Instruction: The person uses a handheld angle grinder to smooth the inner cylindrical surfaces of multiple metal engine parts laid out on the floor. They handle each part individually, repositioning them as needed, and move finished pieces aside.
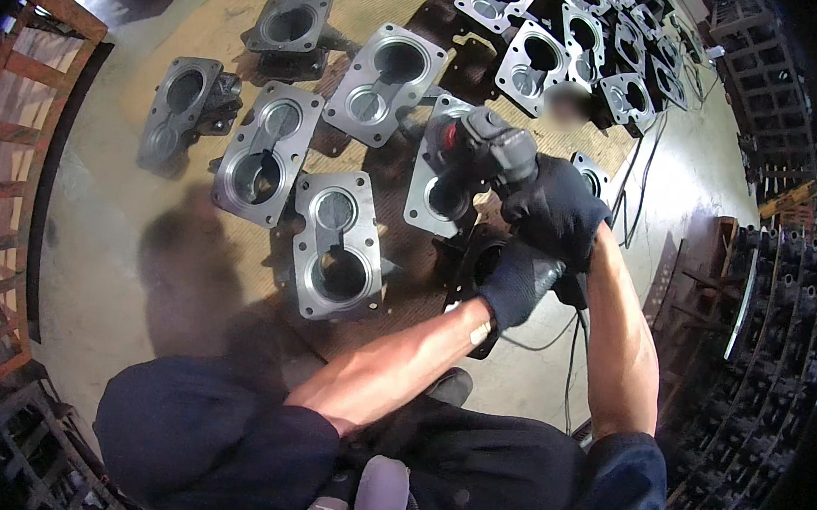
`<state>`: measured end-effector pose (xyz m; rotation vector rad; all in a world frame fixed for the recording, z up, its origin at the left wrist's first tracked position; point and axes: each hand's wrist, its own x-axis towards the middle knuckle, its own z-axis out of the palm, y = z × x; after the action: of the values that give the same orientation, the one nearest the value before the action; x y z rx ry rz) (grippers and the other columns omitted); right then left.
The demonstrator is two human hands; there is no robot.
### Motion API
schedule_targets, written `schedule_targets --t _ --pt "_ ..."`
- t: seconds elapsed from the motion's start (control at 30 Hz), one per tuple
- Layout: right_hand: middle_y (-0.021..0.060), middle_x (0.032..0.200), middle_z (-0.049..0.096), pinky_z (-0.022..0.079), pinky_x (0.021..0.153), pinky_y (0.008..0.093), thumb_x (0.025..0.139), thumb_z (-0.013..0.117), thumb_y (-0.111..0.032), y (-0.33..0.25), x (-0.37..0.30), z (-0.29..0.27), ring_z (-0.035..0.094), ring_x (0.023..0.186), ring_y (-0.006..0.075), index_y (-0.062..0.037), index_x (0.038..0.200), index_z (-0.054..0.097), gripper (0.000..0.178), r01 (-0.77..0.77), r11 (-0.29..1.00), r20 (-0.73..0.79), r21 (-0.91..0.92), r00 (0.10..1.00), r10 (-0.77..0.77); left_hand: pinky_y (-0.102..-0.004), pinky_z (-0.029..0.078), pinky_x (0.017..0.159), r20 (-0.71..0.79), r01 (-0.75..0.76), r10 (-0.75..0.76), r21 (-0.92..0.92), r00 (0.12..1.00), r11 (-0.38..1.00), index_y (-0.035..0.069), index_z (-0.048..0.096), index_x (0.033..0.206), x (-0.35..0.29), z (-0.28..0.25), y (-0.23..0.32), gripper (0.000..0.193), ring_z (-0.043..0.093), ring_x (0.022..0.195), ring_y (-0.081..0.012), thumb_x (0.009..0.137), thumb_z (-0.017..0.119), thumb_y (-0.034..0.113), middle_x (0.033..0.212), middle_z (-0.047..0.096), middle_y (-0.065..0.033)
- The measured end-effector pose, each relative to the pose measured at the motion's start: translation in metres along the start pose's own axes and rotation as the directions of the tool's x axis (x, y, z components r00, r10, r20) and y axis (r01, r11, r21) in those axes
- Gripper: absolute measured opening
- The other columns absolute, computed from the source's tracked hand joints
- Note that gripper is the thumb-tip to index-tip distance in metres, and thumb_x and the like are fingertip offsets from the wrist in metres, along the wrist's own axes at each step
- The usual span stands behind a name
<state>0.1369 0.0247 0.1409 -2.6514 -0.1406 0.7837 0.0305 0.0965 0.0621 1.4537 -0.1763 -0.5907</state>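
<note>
Both my hands wear black gloves and are wrapped round a dark power tool (501, 147) with a small red patch; its exact kind is unclear. My right hand (558, 210) grips it near its front part. Closer to me, my left hand (521, 282) is closed round its rear portion, which is mostly hidden. The tool's head covers part of a grey metal casting (424, 184) with round bores and a flat flange. Whether the tool touches that casting cannot be made out. A darker casting (471, 261) lies partly hidden beside my left hand.
Several similar castings, such as a near one (376, 257), stand on brown cardboard (205, 24) to the left and far right. Black cables (640, 183) trail over the floor (708, 165). An orange rack (2, 130) borders the left; stacked dark parts (761, 334) line the right.
</note>
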Motion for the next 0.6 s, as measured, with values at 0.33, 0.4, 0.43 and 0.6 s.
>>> schedule_targets --t 0.33,0.4,0.43,0.6 --pt "0.0170 0.092 0.074 0.056 0.080 0.0364 0.068 0.078 -0.013 -0.004 -0.108 0.038 0.070 0.082 0.0210 0.0034 0.109 0.067 0.046 -0.029 0.928 -0.098 0.373 0.993 0.070 -0.0365 0.042 0.107 0.107 0.075 -0.046 -0.285 0.993 0.956 0.001 0.051 0.134 -0.089 0.089 -0.044 0.041 0.054 0.125 -0.0226 0.098 0.060 0.018 0.131 0.058 -0.0149" --pt "0.0191 0.102 0.075 0.055 0.088 0.0370 0.067 0.083 -0.025 -0.004 -0.116 0.056 0.072 0.096 0.0301 -0.0009 0.118 0.066 0.059 -0.124 0.912 0.004 0.391 0.991 0.134 -0.0343 0.034 0.114 0.240 0.235 -0.144 -0.408 0.960 0.882 0.001 0.037 0.146 -0.104 0.092 -0.066 0.048 0.044 0.135 -0.0202 0.103 0.052 0.017 0.144 0.047 -0.0119" --pt "0.0201 0.106 0.075 0.054 0.092 0.0373 0.067 0.086 -0.030 -0.005 -0.121 0.061 0.073 0.104 0.0346 -0.0031 0.122 0.066 0.065 -0.181 0.902 0.052 0.391 0.983 0.174 -0.0327 0.029 0.120 0.318 0.311 -0.177 -0.442 0.931 0.841 0.001 0.027 0.153 -0.110 0.091 -0.069 0.052 0.037 0.141 -0.0190 0.107 0.045 0.016 0.152 0.039 -0.0102" --pt "0.0239 0.104 0.074 0.056 0.089 0.0410 0.065 0.086 -0.033 -0.008 -0.120 0.071 0.072 0.101 0.0385 -0.0011 0.119 0.065 0.066 -0.210 0.947 0.032 0.243 0.978 0.208 -0.0318 0.030 0.120 0.383 0.494 -0.353 -0.811 0.854 0.315 0.000 0.028 0.153 -0.124 0.062 -0.023 0.048 0.037 0.141 -0.0182 0.109 0.041 0.012 0.150 0.041 -0.0083"
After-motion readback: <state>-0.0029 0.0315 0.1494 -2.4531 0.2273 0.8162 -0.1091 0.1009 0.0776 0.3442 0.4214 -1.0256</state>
